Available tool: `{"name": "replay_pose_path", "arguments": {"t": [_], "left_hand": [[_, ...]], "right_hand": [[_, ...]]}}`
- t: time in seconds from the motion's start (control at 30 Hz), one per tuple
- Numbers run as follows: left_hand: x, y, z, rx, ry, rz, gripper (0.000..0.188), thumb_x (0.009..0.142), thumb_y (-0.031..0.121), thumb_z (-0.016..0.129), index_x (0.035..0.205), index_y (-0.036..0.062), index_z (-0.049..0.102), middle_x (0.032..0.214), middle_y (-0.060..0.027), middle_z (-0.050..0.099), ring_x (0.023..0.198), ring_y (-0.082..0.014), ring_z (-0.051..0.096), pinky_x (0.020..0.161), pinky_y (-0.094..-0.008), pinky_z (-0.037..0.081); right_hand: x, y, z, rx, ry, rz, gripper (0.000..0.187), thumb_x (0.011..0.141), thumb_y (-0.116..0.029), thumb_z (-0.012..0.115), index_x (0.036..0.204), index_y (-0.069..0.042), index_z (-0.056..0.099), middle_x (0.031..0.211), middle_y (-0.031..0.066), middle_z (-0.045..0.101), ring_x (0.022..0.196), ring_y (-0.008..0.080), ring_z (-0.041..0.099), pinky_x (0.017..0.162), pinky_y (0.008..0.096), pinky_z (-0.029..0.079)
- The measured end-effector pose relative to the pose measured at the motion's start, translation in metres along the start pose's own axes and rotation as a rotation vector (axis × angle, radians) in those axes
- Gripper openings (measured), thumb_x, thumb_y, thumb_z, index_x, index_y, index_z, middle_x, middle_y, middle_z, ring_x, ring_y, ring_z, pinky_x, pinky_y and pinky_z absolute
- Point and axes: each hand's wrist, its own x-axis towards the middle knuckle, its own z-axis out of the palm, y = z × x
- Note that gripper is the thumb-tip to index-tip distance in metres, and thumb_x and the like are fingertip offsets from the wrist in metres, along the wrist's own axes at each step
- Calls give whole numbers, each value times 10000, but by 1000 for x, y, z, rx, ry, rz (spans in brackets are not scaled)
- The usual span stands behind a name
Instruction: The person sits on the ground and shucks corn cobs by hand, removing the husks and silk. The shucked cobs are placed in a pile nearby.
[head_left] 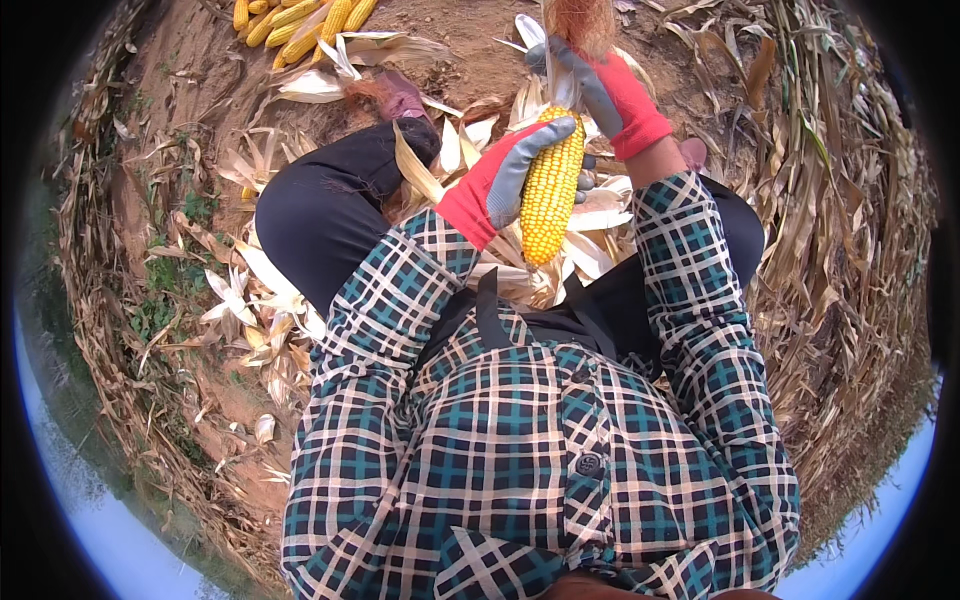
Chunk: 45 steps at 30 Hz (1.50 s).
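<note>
A bare yellow ear of corn (552, 190) is gripped in my left hand (520, 165), which wears a red glove with a grey palm. The thumb lies across the ear and grey fingertips show on its far side. My right hand (607, 92), gloved the same way, is closed around the pale husk (564, 85) at the ear's upper end. Reddish-brown corn silk (580, 25) sticks out above that hand. The ear tilts slightly, its lower end hanging over my lap.
Several husked ears (300, 22) lie in a pile at the far left. Loose dry husks (255, 300) are scattered around my bent legs on brown soil (190, 70). Dry corn stalks (830, 200) are heaped along the right, and more stalks (95, 220) line the left.
</note>
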Motion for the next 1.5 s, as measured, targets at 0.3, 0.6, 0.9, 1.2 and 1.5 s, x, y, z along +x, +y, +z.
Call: {"name": "replay_pose_path", "arguments": {"t": [0.3, 0.6, 0.9, 1.2, 1.5], "left_hand": [[19, -33, -10, 849, 292, 273, 400, 762, 239, 733, 1053, 19, 572, 887, -55, 619, 749, -130, 606, 635, -263, 494], [-8, -29, -3, 164, 16, -61, 395, 861, 259, 649, 1131, 2, 519, 905, -102, 583, 720, -196, 621, 611, -316, 535], [-20, -34, 5, -78, -208, -43, 476, 876, 351, 623, 1177, 8, 486, 917, -95, 581, 754, -181, 615, 625, -291, 512], [-33, -22, 40, -510, -613, -129, 527, 838, 337, 667, 1186, -12, 482, 917, -93, 585, 755, -213, 601, 639, -335, 510], [-30, 11, 11, 549, -250, 151, 556, 736, 232, 747, 1181, 17, 491, 918, -79, 604, 762, -160, 617, 686, -300, 516]], "right_hand": [[-4, 10, 10, -732, 258, -463, 296, 809, -135, 596, 1100, -84, 617, 1021, 162, 644, 935, 350, 617, 787, 374, 495], [-21, 10, 11, -12, 124, -198, 275, 942, -260, 511, 961, 1, 595, 817, 54, 622, 735, 126, 586, 636, 278, 472], [-29, -4, -11, 1051, -150, -229, 380, 945, -412, 400, 978, -65, 549, 906, 80, 586, 782, 187, 593, 746, 328, 474], [-60, -74, -3, 1579, -573, -245, 206, 930, -199, 437, 737, -129, 449, 682, -43, 432, 537, 68, 407, 587, 223, 369], [-43, -47, -25, 1672, -362, -21, 192, 895, -198, 500, 720, -124, 474, 673, -70, 460, 473, 32, 358, 452, 184, 306]]}}
